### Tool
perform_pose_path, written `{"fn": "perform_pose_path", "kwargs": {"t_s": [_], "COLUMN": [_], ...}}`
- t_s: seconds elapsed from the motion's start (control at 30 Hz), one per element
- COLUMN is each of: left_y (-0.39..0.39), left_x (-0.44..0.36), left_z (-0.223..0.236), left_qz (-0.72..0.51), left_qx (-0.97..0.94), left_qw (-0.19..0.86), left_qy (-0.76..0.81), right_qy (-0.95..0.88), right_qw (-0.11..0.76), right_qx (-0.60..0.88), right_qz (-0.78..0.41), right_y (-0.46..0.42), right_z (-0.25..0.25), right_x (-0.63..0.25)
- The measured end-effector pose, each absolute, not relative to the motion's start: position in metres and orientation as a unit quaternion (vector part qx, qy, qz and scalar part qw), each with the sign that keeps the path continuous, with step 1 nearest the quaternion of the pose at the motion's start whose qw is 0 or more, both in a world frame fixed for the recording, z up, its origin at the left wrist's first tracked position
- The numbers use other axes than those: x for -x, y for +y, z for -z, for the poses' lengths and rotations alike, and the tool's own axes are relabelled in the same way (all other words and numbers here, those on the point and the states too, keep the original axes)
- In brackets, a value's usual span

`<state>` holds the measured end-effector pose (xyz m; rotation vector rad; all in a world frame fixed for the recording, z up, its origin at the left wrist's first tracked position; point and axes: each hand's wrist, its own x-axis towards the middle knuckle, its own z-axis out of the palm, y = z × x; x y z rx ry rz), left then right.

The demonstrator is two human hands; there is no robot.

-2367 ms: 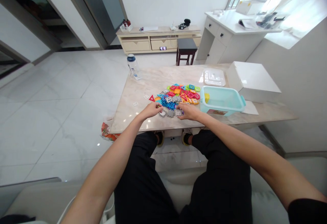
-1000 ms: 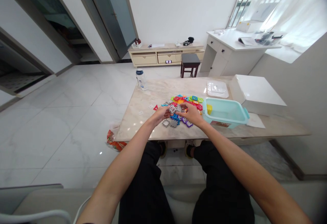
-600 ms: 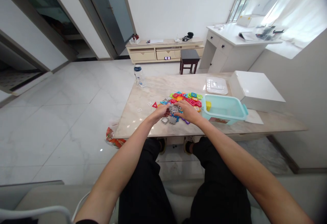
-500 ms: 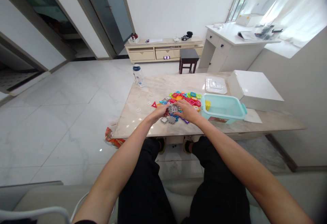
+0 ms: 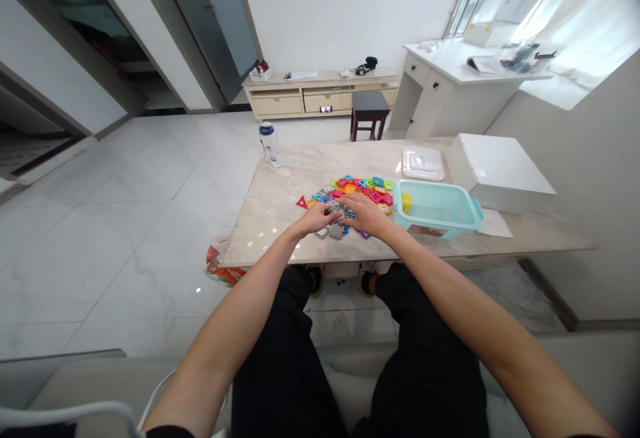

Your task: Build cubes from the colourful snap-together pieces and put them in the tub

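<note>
From where I watch, the fingers hide much of the gray toothed piece (image 5: pixel 338 211) between the two hands, and I can't make out its full outline or how many layers it has. The hands also cover part of the pile of colored pieces (image 5: pixel 363 190), and the upper arms run out of the picture at the lower corners. The left hand (image 5: pixel 316 218) is partly closed, thumb and fingers bent around the left side of the gray toothed piece. The right hand (image 5: pixel 367 214) is curved more widely, its fingers over the far edge and its thumb on the near side. The hands are close together with the piece between them, above the near part of the pile. Just nearer the table edge I see a gray gear-like piece (image 5: pixel 336 231) lying on the marble-look table (image 5: pixel 260 241). A red triangle (image 5: pixel 301 203) lies at the pile's left, with two small white squares (image 5: pixel 271 212) farther left. The light-blue bin (image 5: pixel 440 225) stands just right of the pile, a yellow piece (image 5: pixel 407 203) inside it.
</note>
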<state>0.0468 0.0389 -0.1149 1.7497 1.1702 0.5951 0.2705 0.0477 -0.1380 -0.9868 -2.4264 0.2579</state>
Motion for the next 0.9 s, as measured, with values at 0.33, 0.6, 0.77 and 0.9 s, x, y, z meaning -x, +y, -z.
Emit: {"fn": "perform_pose_path", "kwargs": {"t_s": [0.33, 0.6, 0.77, 0.9], "left_y": [0.039, 0.031, 0.036, 0.038], "left_x": [-0.045, -0.045, -0.055, -0.062], "left_z": [0.117, 0.114, 0.117, 0.111], "left_qz": [-0.234, -0.243, -0.289, -0.318], "left_qx": [-0.712, -0.680, -0.678, -0.700], "left_qw": [0.463, 0.498, 0.447, 0.376], "left_qy": [0.472, 0.481, 0.507, 0.518], "right_qy": [-0.918, -0.915, -0.905, -0.892], "right_qw": [0.228, 0.226, 0.241, 0.263], "right_qx": [0.311, 0.318, 0.340, 0.358], "right_qz": [-0.090, -0.100, -0.088, -0.087], "right_y": [0.048, 0.046, 0.047, 0.048], "right_z": [0.140, 0.142, 0.139, 0.125], "right_x": [-0.270, -0.268, -0.270, -0.279]}}
